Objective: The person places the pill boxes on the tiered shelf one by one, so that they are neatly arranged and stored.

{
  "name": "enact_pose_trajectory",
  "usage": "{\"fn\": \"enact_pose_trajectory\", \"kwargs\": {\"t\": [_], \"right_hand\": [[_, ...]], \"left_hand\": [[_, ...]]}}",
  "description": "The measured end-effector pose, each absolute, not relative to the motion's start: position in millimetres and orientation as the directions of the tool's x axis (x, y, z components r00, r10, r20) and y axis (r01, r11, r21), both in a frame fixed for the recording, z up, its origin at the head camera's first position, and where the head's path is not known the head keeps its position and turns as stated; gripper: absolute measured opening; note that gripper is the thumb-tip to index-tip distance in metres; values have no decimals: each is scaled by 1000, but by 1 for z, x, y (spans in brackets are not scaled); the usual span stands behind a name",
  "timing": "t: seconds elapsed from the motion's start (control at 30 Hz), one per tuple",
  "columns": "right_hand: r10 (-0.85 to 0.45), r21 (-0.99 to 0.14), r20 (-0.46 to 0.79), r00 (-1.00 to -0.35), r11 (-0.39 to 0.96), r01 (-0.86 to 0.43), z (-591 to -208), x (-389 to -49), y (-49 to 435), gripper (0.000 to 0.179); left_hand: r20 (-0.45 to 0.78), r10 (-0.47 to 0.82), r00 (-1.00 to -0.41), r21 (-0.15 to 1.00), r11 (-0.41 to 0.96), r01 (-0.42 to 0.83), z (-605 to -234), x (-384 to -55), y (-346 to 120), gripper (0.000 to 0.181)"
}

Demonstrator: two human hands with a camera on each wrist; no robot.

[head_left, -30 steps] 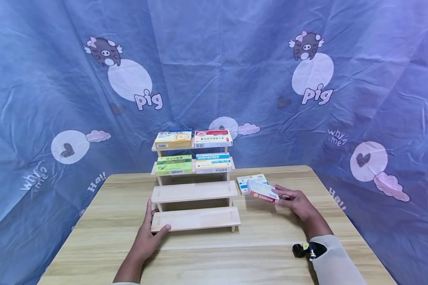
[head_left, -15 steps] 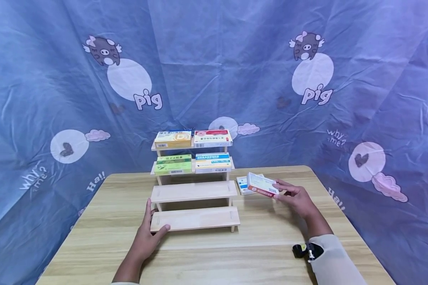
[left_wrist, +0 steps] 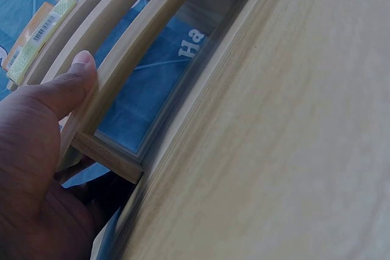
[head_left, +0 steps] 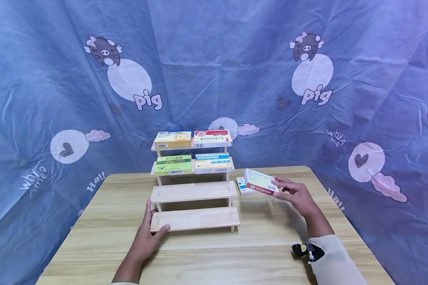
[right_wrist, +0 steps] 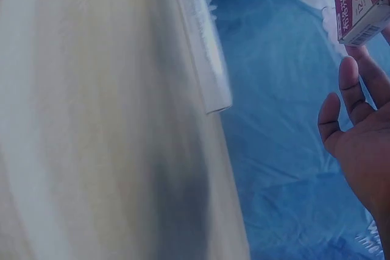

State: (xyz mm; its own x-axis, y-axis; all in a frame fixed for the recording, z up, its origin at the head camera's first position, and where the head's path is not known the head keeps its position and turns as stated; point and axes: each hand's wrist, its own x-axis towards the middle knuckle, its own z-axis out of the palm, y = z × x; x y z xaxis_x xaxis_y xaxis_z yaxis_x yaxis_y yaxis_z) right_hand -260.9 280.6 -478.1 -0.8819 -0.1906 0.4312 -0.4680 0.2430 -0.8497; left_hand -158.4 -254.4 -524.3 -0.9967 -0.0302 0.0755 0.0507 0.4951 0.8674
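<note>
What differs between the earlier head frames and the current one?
The right-hand grip has raised the red-and-white box, shifting it slightly left over the blue-and-white box. Nothing was newly grasped or released. Unchanged: the left-hand grip on the lowest shelf, and the four shelved boxes.

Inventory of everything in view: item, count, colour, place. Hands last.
Table: 1, light wood-grain, foreground
Backdrop: 1, blue, behind table
Wooden tiers: 4, pale, stepped, on table
Top-left box: 1, yellow and white, top tier
Top-right box: 1, red and white, top tier
Second-tier left box: 1, green
Second-tier right box: 1, blue, white and yellow
Table box: 1, white and blue, right of tiers
Held box: 1, white and red, off the table
Wrist device: 1, black, right wrist
Sleeves: 2, pale, bottom edge
Left hand: 1, bare, gripping lowest tier's left end
Right hand: 1, bare, pinching held box
</note>
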Motion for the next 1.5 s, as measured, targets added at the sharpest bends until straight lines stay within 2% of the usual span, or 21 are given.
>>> {"fn": "enact_pose_trajectory", "kwargs": {"t": [0.27,0.43,0.73,1.27,1.5], "right_hand": [[-180,-820,541,-821,105,-563,-463,-254,274,42],[-185,-791,573,-798,132,-598,-449,-249,260,42],[-238,-754,575,-783,219,-620,-415,-253,235,42],[-363,-780,486,-795,231,-582,-372,-260,193,40],[-441,-761,458,-771,253,-597,-363,-259,176,42]], "left_hand": [[77,-21,-997,873,484,57,-526,-160,-254,120],[81,-33,-996,871,489,54,-526,-157,-254,121],[110,-28,-994,871,484,83,-533,-160,-253,119],[95,-36,-995,874,482,66,-528,-159,-255,119],[104,-37,-994,877,475,74,-530,-161,-255,120]]}}
